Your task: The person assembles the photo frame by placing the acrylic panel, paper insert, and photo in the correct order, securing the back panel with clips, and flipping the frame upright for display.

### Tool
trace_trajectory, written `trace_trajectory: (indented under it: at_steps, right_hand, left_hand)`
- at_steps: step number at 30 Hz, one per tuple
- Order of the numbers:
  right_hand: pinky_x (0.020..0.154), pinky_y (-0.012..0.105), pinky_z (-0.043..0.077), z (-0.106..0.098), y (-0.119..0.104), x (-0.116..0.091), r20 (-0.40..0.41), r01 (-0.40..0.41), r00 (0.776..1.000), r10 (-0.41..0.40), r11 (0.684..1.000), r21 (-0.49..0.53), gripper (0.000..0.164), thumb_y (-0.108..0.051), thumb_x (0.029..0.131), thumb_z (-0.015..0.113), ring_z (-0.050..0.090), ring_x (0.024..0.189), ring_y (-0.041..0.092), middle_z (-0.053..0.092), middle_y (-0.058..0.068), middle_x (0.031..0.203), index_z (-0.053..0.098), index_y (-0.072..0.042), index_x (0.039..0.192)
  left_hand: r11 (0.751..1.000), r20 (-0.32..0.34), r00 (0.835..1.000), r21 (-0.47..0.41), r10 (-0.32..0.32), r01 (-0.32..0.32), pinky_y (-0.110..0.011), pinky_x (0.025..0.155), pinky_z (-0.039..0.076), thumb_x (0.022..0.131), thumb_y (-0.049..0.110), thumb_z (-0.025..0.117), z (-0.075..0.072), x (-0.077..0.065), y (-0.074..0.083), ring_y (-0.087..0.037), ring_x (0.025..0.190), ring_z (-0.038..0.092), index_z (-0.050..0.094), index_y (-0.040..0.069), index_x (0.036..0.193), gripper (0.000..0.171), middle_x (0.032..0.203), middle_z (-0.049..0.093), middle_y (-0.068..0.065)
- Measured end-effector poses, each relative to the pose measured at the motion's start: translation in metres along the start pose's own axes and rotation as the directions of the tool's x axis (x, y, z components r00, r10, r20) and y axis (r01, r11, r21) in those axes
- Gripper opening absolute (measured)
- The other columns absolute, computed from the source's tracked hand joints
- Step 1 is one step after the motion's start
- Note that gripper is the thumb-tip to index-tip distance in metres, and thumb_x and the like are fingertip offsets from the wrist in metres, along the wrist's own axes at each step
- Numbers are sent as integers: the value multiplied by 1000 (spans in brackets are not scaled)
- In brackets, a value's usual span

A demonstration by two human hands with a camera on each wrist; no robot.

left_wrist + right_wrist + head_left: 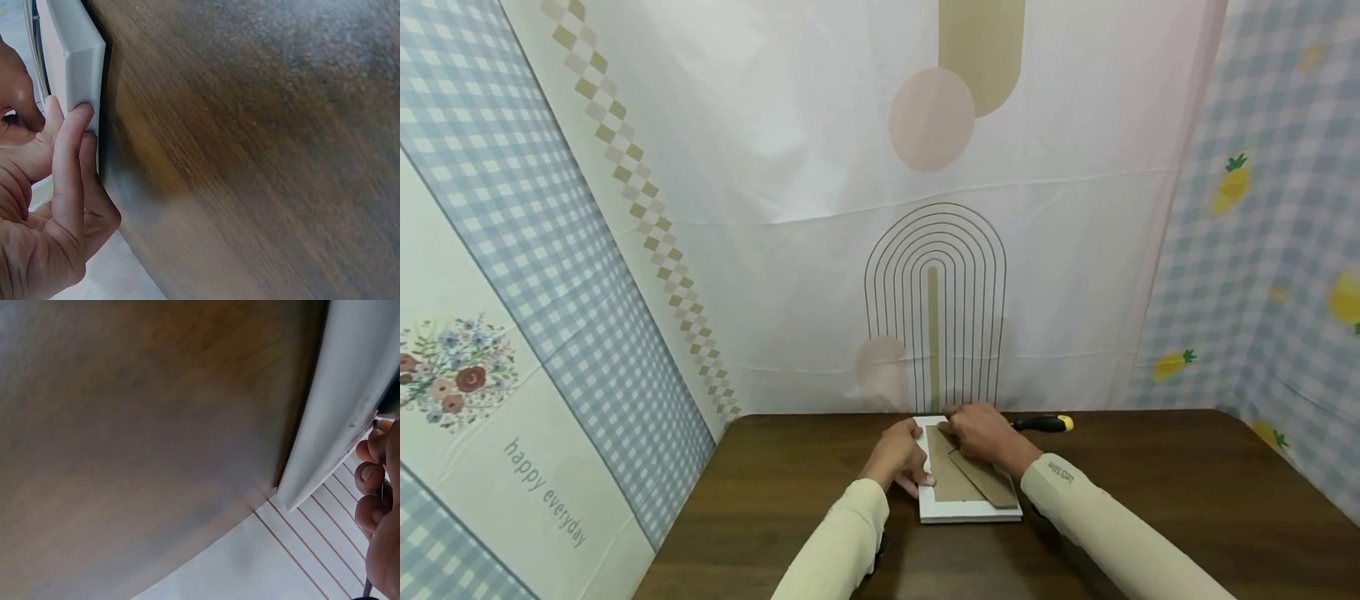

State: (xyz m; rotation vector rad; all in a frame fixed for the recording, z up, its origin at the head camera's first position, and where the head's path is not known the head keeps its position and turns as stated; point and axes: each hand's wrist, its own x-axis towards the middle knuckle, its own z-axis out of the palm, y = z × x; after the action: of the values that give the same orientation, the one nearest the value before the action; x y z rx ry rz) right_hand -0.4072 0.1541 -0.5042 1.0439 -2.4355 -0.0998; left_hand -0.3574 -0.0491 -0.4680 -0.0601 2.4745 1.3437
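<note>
- Left hand (898, 454): bent round the frame's left side, thumb over the top face, fingers against the outer wall. A good brace; the thumb is best held low, out of line with the tool's tip should it slip.
- Frame (970, 511): back up on the table (767, 500), near its far edge, between the hands. Press it down firmly so that it cannot skid.
- Board (946, 477): seated inside the frame, its stand (985, 477) lying slantwise on top. The step looks like work along the board's far edge; small, shallow levering would spare the board and the white rim.
- Right hand (983, 432): fingers curled, pinching what seems a screwdriver (1042, 423) by its shaft, close to the frame's far right. Gripping near the tip suits fine control; whether the tip touches is unclear.
- Writing, leftmost: "happy everyday" on the cloth (546, 492), under printed flowers.
- Right cuff (1060, 472): a small dark word, too small to read surely.
- Screwdriver: black handle, yellow end, no brand legible.
</note>
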Motion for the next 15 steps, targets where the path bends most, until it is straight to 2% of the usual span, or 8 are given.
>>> trace_trajectory:
  at_steps: [3,6,10,15]
  right_hand:
    - [40,28,44,1,-2,-1,9,-9,1000,9,1000,0,20,-5,93,83,51,57,12,76,-2,94,89,-19,107]
    - [40,28,43,0,-3,-1,28,-29,999,29,1000,8,27,-2,92,82,51,57,13,79,0,99,90,-20,110]
    - [40,28,43,-2,-5,1,48,-51,998,51,999,2,36,2,88,80,49,57,12,79,0,100,90,-23,112]
    - [41,27,40,-4,-7,4,44,-74,996,74,997,15,33,6,84,79,42,58,9,73,-1,89,88,-23,98]
  left_hand:
    - [1000,3,1000,2,-3,3,-40,59,74,79,-23,88,1,0,-1,-44,73,83,59,3,149,80,107,69,-29]
    - [1000,3,1000,4,-7,7,-40,60,74,79,-22,89,1,-1,-2,-43,73,83,60,4,149,79,109,69,-30]
    - [1000,-7,1000,5,-5,5,-40,59,74,79,-23,89,1,-1,-1,-43,72,83,60,3,149,80,104,69,-27]
    - [1000,-16,1000,2,-1,1,-40,59,74,79,-24,88,1,-1,-1,-44,72,83,60,3,148,79,101,68,-27]
